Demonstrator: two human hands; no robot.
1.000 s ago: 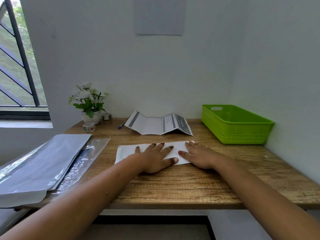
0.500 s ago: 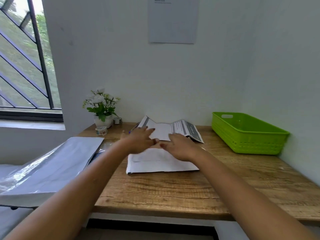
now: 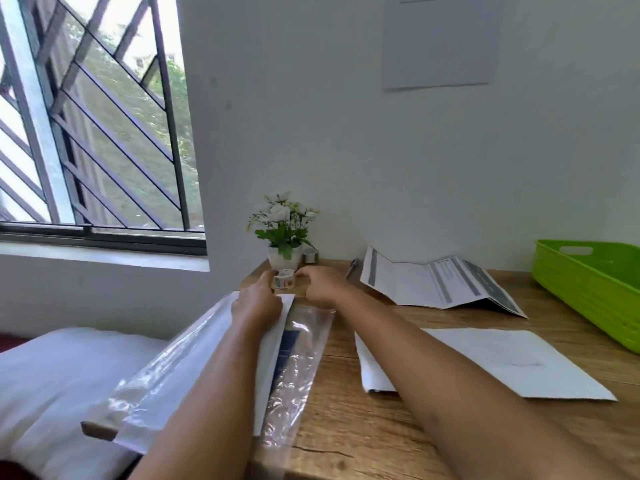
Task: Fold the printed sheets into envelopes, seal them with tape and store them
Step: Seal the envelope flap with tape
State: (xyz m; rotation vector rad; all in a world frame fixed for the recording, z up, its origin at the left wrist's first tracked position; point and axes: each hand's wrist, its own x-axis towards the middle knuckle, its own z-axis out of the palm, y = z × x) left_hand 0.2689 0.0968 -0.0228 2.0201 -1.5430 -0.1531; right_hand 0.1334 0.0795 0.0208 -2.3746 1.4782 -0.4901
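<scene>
Fingers (image 3: pixel 269 277) pinch small patterned tape roll (image 3: pixel 284 278).

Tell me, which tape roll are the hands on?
The front tape roll, held between the left hand and right hand. The other roll sits apart behind, beside the flower pot.

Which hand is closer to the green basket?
Right. The right hand is at the tape roll, far left of the green basket; the left hand is beyond the roll, farther left.
</scene>
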